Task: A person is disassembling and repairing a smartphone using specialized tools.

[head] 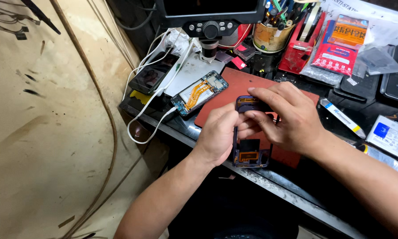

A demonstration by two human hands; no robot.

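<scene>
I see left hand (217, 132) and right hand (286, 116) both pinching the dark phone frame (250, 155) over red mat (234, 88); opened phone (199, 92) lies far-left.

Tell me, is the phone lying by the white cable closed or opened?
Opened: the phone lies with its orange flex cables and inner parts exposed.
</scene>
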